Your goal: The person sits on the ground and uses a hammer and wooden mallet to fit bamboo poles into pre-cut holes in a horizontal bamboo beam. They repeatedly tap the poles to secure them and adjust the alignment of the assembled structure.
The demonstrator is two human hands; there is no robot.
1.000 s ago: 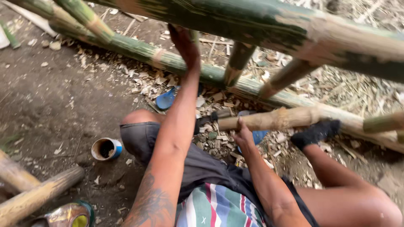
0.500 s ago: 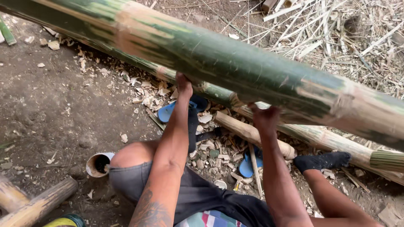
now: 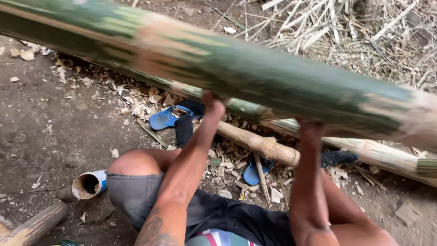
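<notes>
Fingers of the left hand (image 3: 213, 105) and right hand (image 3: 311, 130) hide behind the big green bamboo pole (image 3: 255, 75) held above the knees, so I cannot tell their grip; both should push evenly.

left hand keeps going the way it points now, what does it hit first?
The left hand points up and away, its fingers hidden behind the thick green bamboo pole that crosses the view. That pole is what it meets first; it appears to be touching it from beneath already, though the exact contact is hidden.
</notes>
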